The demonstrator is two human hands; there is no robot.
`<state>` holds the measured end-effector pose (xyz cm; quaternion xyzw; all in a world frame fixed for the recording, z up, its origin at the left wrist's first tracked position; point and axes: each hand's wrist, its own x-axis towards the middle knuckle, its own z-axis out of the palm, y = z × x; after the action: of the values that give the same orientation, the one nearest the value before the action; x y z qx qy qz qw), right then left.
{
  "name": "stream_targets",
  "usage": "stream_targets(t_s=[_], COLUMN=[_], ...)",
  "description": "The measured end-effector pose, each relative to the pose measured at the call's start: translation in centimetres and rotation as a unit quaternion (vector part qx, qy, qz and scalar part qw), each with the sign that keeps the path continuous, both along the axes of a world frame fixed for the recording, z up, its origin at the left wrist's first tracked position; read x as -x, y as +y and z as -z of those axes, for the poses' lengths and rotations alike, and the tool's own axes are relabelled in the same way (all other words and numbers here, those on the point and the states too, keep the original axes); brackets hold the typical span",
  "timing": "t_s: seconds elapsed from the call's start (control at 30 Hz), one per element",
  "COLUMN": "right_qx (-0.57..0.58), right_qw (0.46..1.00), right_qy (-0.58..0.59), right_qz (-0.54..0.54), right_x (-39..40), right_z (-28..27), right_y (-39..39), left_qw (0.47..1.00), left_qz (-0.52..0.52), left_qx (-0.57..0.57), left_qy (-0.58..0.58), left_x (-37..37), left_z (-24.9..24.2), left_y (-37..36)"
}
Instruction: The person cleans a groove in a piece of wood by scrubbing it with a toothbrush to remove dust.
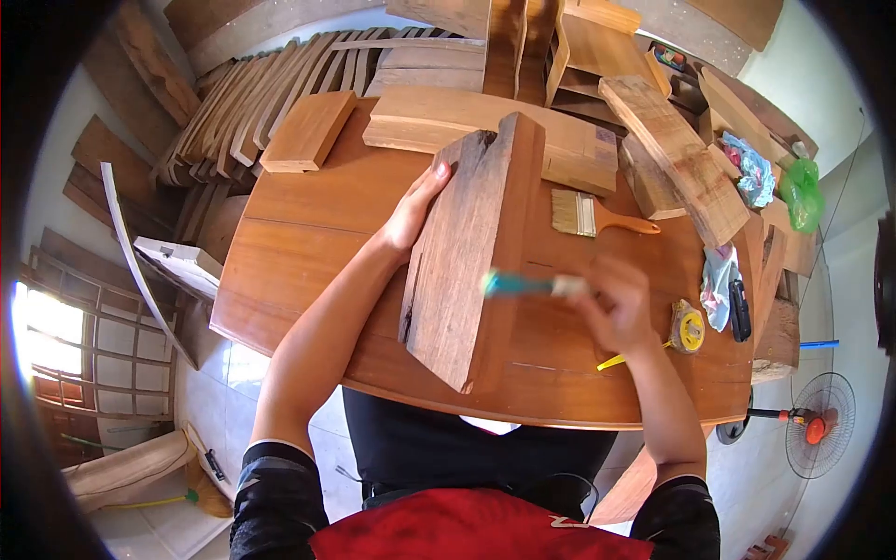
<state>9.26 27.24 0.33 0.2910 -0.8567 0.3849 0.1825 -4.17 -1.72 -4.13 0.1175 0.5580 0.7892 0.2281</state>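
Observation:
A thick wooden plank (pixel 455 266) with a rough, dark, weathered face stands tilted on the brown wooden table (pixel 308 233). My left hand (pixel 417 207) lies against its upper left edge, fingers partly hidden behind the wood. Over the right part of the table, my right hand (pixel 616 303) is closed around the pale handle of a teal brush-like tool (pixel 523 285), blurred by motion. The tool's light tip is at the plank's right edge; whether it touches is unclear. Behind my right hand lies a wide paintbrush (pixel 583 215) with an orange handle.
A yellow tape measure (pixel 688 327) and a black-handled tool (pixel 739 310) lie at the right. Wooden boards (pixel 439 119) rest along the back, with a long plank (pixel 674 154) beside them. A green plastic bag (pixel 801 193) and a fan (pixel 819 426) are farther right.

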Motion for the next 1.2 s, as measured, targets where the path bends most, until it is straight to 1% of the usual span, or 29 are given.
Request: stream_targets(t_s=[0.07,0.1,0.2,0.23,0.33,0.37,0.43,0.47,0.57,0.63,0.67,0.7,0.73,0.77,0.8,0.83,0.87,0.93,0.97,1.07,1.1,1.2], right_qx=[-0.012,0.001,0.051,0.077,0.006,0.016,0.046,0.058,0.045,0.024,0.016,0.076,0.089,0.098,0.104,0.096,0.083,0.06,0.027,0.06,0.078,0.057], right_qw=[0.992,0.989,0.998,0.994,0.994,0.991,0.997,0.998,0.997,0.993,0.99,0.991,0.995,0.993,0.986,0.984,0.994,0.992,0.991,0.997,0.99,0.998], right_qy=[0.011,-0.047,-0.017,0.025,-0.002,-0.01,-0.011,-0.011,0.007,-0.014,-0.026,-0.008,-0.028,-0.048,-0.065,-0.066,-0.043,0.0,0.008,0.01,-0.031,0.014], right_qz=[-0.124,-0.137,0.029,0.073,-0.113,-0.131,-0.065,-0.035,-0.067,-0.114,-0.135,-0.11,-0.036,0.036,0.109,0.136,0.054,-0.112,-0.133,-0.037,0.109,0.035], right_x=[-0.4,-0.4,0.6,0.6,-1.3,-1.3,-0.5,-0.2,-0.6,-1.4,-1.7,-1.3,-1.2,-0.9,-0.8,-0.9,-1.0,-1.2,-1.6,-0.6,-1.1,-1.7], right_z=[0.0,0.1,0.6,0.6,-0.8,-0.3,0.6,0.9,-0.7,-1.1,-1.0,-0.3,-0.3,-0.7,-1.1,-0.7,-0.5,-0.2,-0.5,-0.1,-1.0,-1.0], right_y=[-0.8,-0.7,0.4,-0.1,-1.1,-1.6,-0.1,0.4,-0.1,-1.1,-1.5,-1.5,-1.0,-0.3,0.2,0.5,0.3,-1.2,-2.2,-0.4,-0.5,-1.0], left_qw=[1.0,1.0,1.0,1.0,0.999,1.0,1.0,0.999,0.996,0.989,0.988,0.986,0.982,0.984,0.983,0.982,0.981,0.981,0.981,0.983,0.982,0.98], left_qz=[0.008,0.014,0.009,0.009,0.035,0.027,0.016,0.034,0.085,0.129,0.14,0.151,0.161,0.163,0.167,0.172,0.176,0.183,0.187,0.17,0.175,0.18], left_qx=[-0.017,-0.023,-0.021,-0.022,-0.017,-0.012,0.004,-0.002,-0.03,-0.039,-0.007,0.024,0.054,0.041,0.037,0.033,0.029,0.01,0.002,0.034,0.036,0.031], left_qy=[-0.003,-0.007,-0.017,-0.005,-0.004,-0.01,-0.023,-0.017,0.015,0.056,0.065,0.071,0.076,0.057,0.061,0.068,0.077,0.057,0.046,0.062,0.066,0.074], left_x=[-0.2,-0.4,-0.4,-0.5,-0.5,-0.6,-0.6,-0.5,-0.4,-0.5,-0.3,-0.2,-0.4,-0.7,-0.7,-0.4,-0.2,-0.1,-0.1,-0.1,-0.1,-0.2], left_z=[-0.3,-0.4,-0.4,-0.4,-0.6,-0.6,-0.5,-0.5,-0.1,-0.1,-0.2,-0.5,-0.6,-0.7,-0.5,-0.3,-0.3,-0.1,0.0,-0.4,-0.5,-0.4], left_y=[-0.1,-0.1,-0.2,-0.1,-0.4,-0.4,-0.6,-0.8,-1.0,-0.7,-0.7,-0.7,-0.7,-0.6,-0.6,-0.7,-0.6,-0.7,-0.8,-0.9,-0.9,-0.6])
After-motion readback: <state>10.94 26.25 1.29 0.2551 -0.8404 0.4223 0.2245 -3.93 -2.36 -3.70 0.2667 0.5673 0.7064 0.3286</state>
